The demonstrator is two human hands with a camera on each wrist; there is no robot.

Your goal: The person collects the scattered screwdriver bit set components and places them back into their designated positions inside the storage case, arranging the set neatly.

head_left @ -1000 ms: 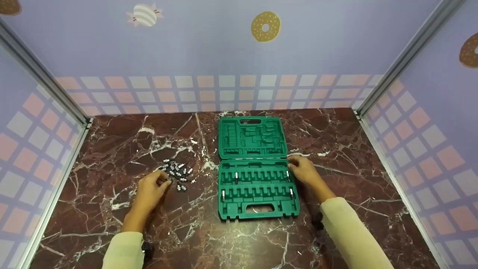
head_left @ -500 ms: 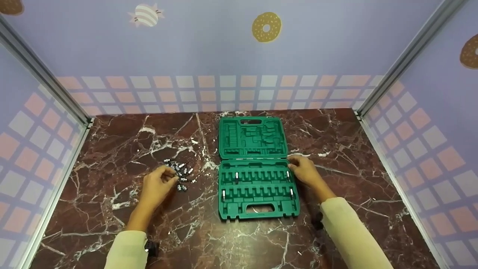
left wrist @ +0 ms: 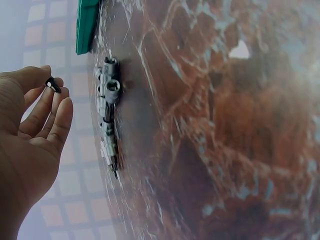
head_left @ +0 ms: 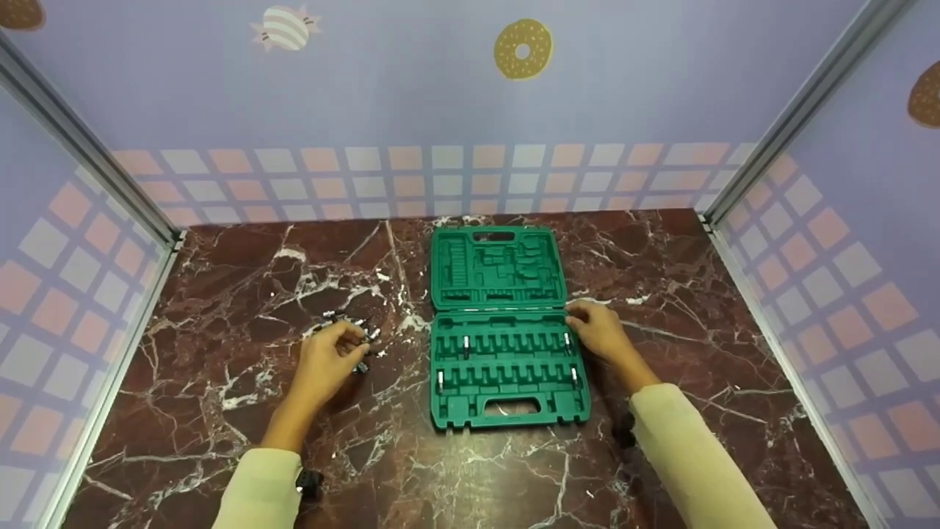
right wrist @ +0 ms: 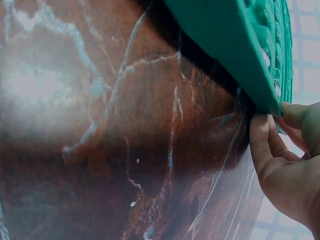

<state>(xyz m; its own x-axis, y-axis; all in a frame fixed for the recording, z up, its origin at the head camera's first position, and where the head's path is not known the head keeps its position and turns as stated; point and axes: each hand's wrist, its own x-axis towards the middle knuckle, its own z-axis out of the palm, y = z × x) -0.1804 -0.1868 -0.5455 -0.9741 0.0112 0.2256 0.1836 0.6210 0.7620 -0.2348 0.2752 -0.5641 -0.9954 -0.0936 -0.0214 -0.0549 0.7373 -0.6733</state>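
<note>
My left hand [head_left: 328, 361] pinches a small dark bit socket [left wrist: 53, 85] with a pale end between thumb and fingertips. That hand is raised over a loose pile of silver-and-black bit sockets [left wrist: 109, 95], which it partly covers in the head view. A green plastic tool case [head_left: 510, 411] lies unfolded on the table, lid away from me. One bit socket [head_left: 465, 347] stands in its upper row, and several slots hold nothing. My right hand [head_left: 598, 334] grips the case's right edge near the hinge, thumb on top and fingers against the side.
The reddish-brown marbled table [head_left: 470, 477] bears the case and the pile. Patterned lilac walls [head_left: 411, 95] enclose the back and both sides. The case's lid [head_left: 446, 242] lies flat toward the back wall.
My left hand has shifted right and lifted a little across the pile, now covering more of it. My right hand keeps its hold on the case, which stays in place.
</note>
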